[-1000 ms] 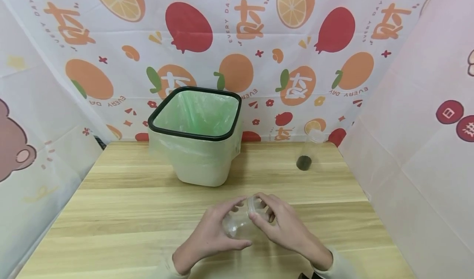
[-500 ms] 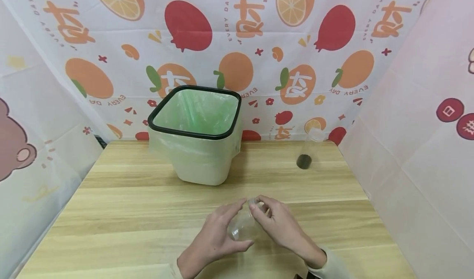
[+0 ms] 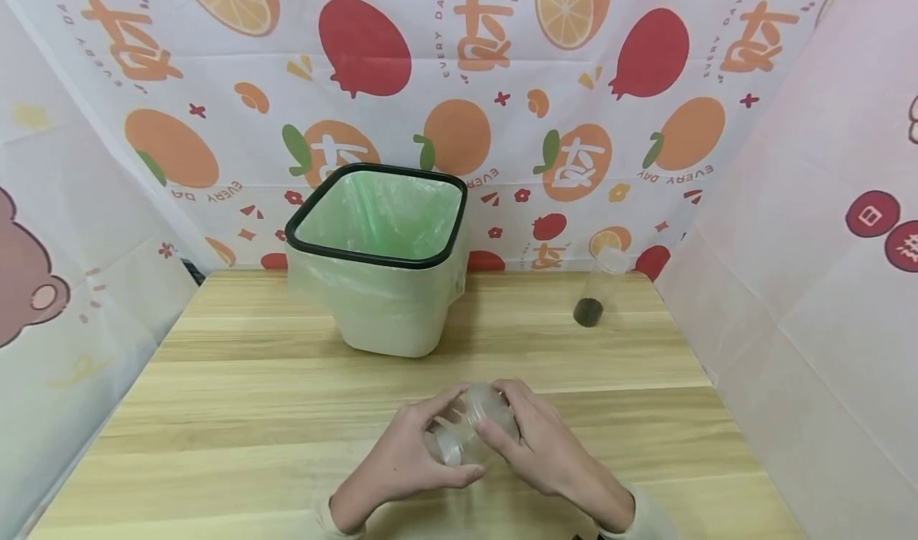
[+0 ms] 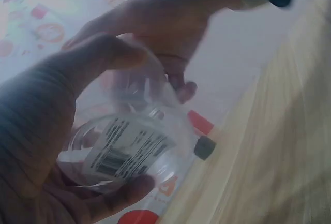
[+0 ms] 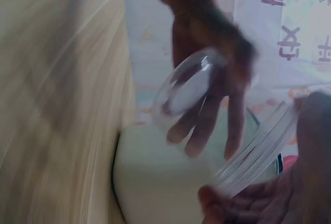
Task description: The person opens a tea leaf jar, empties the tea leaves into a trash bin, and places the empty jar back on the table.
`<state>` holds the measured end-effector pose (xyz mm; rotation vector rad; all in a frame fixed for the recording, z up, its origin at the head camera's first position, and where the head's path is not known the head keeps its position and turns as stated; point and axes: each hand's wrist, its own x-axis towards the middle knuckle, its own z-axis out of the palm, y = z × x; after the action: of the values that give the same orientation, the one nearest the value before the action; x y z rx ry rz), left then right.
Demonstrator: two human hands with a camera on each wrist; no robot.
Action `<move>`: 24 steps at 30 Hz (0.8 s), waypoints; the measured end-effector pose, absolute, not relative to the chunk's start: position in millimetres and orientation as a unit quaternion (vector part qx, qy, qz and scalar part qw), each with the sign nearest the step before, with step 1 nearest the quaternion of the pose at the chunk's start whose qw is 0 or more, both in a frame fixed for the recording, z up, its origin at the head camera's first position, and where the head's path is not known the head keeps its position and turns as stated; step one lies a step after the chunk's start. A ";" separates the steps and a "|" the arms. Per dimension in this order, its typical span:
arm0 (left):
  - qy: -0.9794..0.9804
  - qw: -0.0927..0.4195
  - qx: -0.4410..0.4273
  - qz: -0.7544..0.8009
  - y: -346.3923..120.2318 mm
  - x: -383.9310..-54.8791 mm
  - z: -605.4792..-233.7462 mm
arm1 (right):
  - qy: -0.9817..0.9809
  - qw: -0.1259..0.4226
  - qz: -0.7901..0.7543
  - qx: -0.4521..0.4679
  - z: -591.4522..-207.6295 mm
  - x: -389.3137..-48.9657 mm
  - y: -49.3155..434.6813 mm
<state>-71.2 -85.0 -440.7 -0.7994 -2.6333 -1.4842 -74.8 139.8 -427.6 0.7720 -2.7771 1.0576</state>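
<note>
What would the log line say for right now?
left hand: holds clear jar | right hand: grips jar's lid | bin: behind

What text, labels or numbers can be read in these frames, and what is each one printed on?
"EVERY DAY": printed beside the fruit motifs on the backdrop cloth, legible in the head view.
Large orange stylised characters on the same cloth: not readable.
Barcode label on the clear jar, held by the left hand: print too blurred to read.
White signs in red circles on the right wall: too small.
</note>
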 end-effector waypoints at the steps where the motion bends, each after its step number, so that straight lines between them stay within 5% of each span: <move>1: -0.832 -0.015 -0.256 -0.491 -88.0 -72.6 -439.8 | -0.897 0.054 0.338 0.281 -428.8 -75.6 140.8; 6: -0.784 -0.111 -0.290 -0.538 -98.2 -75.8 -438.3 | -0.840 0.140 0.325 0.412 -436.3 -81.3 143.2; 11: -0.771 -0.136 -0.312 -0.539 -92.5 -72.1 -438.7 | -0.815 0.184 0.328 0.441 -439.8 -82.7 138.6; 16: -0.787 -0.126 -0.288 -0.531 -78.6 -64.6 -439.5 | -0.832 0.207 0.309 0.412 -438.5 -79.4 134.7; 24: -0.798 -0.037 -0.285 -0.530 -67.1 -60.4 -441.7 | -0.862 0.220 0.294 0.349 -430.0 -73.7 130.5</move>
<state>-60.4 -67.1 -441.7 -0.9178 -2.5678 -1.7054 -73.7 130.5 -430.0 0.9646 -2.3854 0.8145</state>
